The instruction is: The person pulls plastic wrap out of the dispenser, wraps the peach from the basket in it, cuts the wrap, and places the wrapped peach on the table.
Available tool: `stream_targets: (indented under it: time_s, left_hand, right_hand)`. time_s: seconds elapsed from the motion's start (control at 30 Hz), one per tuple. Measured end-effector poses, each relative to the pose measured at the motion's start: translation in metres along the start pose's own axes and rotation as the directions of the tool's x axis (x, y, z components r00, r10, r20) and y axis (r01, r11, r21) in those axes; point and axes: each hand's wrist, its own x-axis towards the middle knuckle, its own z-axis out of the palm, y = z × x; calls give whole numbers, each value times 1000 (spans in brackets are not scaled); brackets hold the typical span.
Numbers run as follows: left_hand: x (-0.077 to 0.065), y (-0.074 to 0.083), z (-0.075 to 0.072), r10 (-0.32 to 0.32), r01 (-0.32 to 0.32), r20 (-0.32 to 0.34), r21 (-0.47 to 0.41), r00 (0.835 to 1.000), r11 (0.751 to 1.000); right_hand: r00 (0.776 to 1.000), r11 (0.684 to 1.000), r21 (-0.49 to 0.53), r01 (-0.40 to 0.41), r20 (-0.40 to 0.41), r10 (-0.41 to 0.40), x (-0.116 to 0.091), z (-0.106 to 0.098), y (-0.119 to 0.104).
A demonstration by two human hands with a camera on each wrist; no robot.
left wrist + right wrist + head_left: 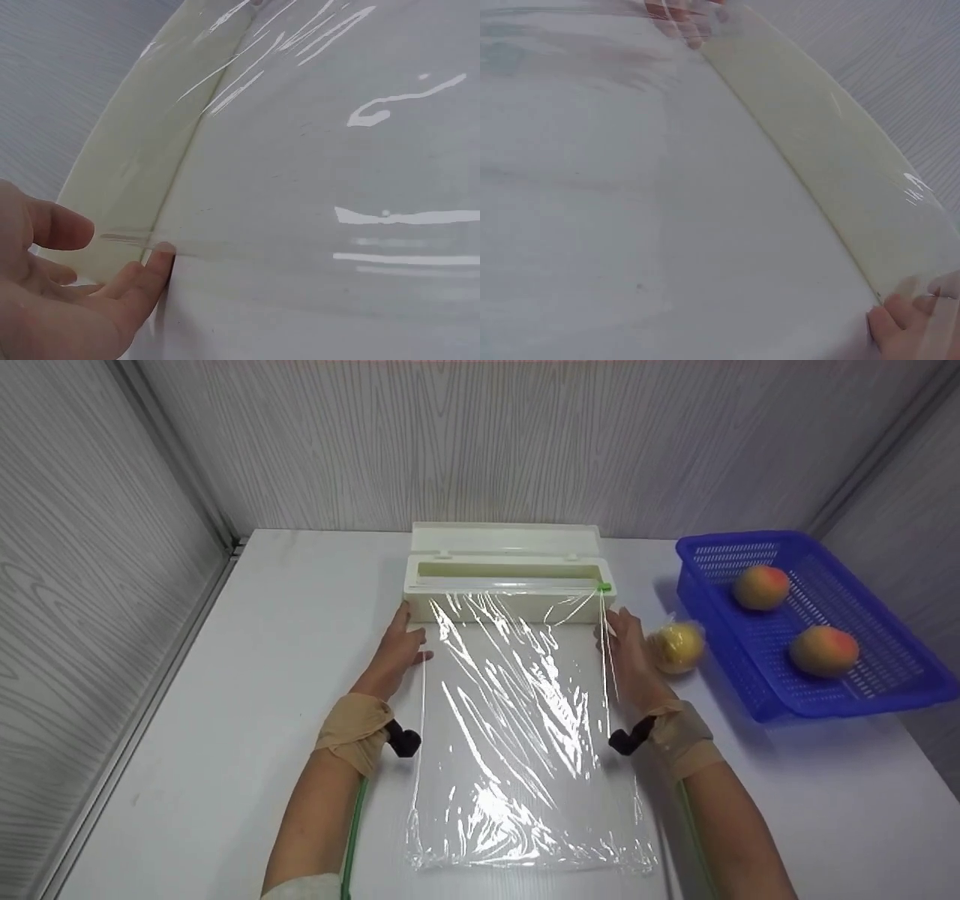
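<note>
Dispenser box (510, 570) sat on the table (225, 697), lid (506, 538) raised, film (510, 720) draped over its front | Left hand (391, 654): at left end, fingers spread | Right hand (630, 660): at right end; we could not tell whether its fingers gripped | We judged the hands flanked the box to steady it

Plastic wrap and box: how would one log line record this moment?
left hand: at left end of box; right hand: at its right end; plastic wrap: spread over table; lid: open
</note>
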Motion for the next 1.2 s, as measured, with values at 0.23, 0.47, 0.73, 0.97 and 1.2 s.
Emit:
stream_targets:
  time_s: [0.23,0.47,0.73,0.97,1.2]
  left_hand:
    - [0,-3,-6,-28,26,-31,-54,999,998]
    - [-8,-8,-14,-29,28,-24,-58,999,998]
    - [-20,-17,-21,0,2,24,-93,1000,996]
    - [-18,-21,-22,43,-46,34,99,998,994]
    - [-21,-27,-31,73,-85,54,283,996,955]
  right_hand:
    - [1000,999,-52,5,8,-4,-16,3,4]
    - [981,860,-480,171,-3,-196,-43,-2,-18]
    - [890,738,-557,381,3,-456,-82,-23,-80]
    - [846,685,-627,372,-75,-528,-92,-59,-108]
    - [816,717,-614,330,-197,-544,-90,-92,-111]
